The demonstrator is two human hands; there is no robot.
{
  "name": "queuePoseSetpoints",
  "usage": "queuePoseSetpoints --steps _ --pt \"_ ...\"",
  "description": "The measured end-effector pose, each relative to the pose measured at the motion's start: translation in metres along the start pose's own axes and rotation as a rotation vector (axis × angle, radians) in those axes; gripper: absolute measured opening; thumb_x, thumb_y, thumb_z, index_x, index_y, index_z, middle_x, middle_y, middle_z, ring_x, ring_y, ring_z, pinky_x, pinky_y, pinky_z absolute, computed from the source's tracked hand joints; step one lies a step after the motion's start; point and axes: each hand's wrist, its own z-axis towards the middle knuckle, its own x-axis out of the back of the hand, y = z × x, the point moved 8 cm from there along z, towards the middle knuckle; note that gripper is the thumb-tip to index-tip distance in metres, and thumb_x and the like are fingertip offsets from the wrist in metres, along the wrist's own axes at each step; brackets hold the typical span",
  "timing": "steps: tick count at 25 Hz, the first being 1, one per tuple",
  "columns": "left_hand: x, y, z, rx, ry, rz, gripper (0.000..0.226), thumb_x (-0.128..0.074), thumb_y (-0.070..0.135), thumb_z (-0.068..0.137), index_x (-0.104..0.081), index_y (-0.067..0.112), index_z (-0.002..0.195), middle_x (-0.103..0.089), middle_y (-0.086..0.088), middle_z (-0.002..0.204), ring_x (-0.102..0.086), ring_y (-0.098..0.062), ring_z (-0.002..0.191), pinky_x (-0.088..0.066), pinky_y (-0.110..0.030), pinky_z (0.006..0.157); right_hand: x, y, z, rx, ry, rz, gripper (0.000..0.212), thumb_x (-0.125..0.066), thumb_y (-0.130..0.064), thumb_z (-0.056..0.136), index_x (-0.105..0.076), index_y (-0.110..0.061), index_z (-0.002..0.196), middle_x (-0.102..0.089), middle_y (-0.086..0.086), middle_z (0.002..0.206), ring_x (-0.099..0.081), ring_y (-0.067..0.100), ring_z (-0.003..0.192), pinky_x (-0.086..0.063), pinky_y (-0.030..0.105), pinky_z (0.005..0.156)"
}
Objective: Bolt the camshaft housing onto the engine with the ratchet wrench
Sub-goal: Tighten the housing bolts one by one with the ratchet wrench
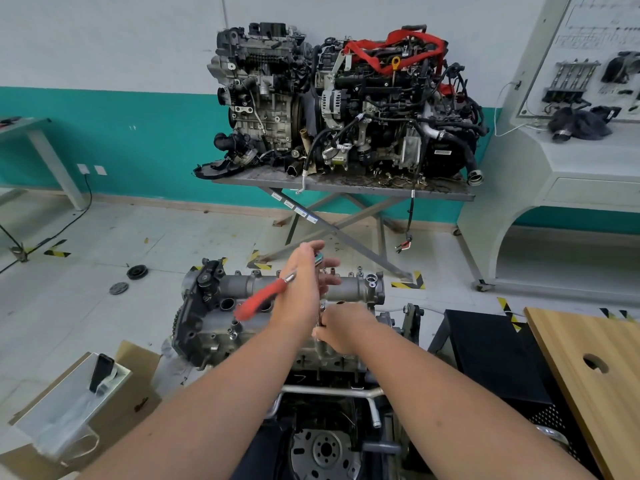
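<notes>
The grey camshaft housing [239,284] lies on top of the engine [207,337] just in front of me. My left hand [301,285] rests over the head of the ratchet wrench [263,299], fingers fairly straight; its red handle sticks out to the lower left, blurred. Below it my right hand [341,327] pinches the wrench's chrome extension shaft [320,315], which stands upright on the housing. The bolt under the shaft is hidden by my hands.
A cardboard box [79,403] with a plastic bag sits at the lower left. A wooden board [588,372] and a black cabinet [491,355] stand to the right. Two other engines [339,105] rest on a scissor table by the wall. Round parts [136,271] lie on the floor.
</notes>
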Motion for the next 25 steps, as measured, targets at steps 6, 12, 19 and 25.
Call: queuePoseSetpoints --steps 6,12,19,25 --pt "0.01 -0.002 0.024 0.411 0.049 0.099 0.024 -0.045 0.032 0.099 -0.055 0.011 0.094 -0.066 -0.001 0.06 -0.069 -0.02 0.057 -0.048 -0.03 0.06 -0.003 0.006 0.004 -0.015 0.055 0.025 0.042 -0.044 -0.049 0.102 -0.045 -0.021 0.07 -0.054 -0.001 0.076 -0.058 0.024 0.081 -0.048 0.037 0.077" --pt "-0.013 0.054 0.045 0.007 -0.34 1.414 0.03 -0.039 0.024 0.101 -0.06 0.004 0.094 -0.07 -0.009 0.087 -0.063 -0.023 0.068 -0.052 -0.033 0.061 -0.001 0.004 0.004 0.019 0.086 0.047 0.04 -0.048 -0.049 0.099 -0.044 -0.024 0.068 -0.053 -0.002 0.074 -0.056 0.022 0.076 -0.044 0.036 0.07" --pt "-0.043 0.068 -0.015 -1.15 -0.223 1.732 0.025 -0.062 0.035 0.096 -0.059 0.018 0.078 -0.054 0.003 0.075 -0.052 -0.022 0.063 -0.044 -0.039 0.075 0.0 0.004 0.004 0.012 0.086 0.087 0.036 -0.05 -0.048 0.099 -0.05 -0.02 0.076 -0.057 0.0 0.081 -0.058 0.025 0.084 -0.043 0.035 0.073" --pt "0.0 0.037 -0.008 -0.697 0.071 0.875 0.042 -0.044 0.049 0.096 -0.071 0.017 0.088 -0.06 -0.001 0.118 -0.055 -0.019 0.107 -0.043 -0.044 0.092 0.004 -0.003 0.0 0.105 0.016 0.141 0.035 -0.048 -0.036 0.101 -0.075 -0.014 0.1 -0.074 0.001 0.099 -0.068 0.021 0.096 -0.051 0.038 0.095"
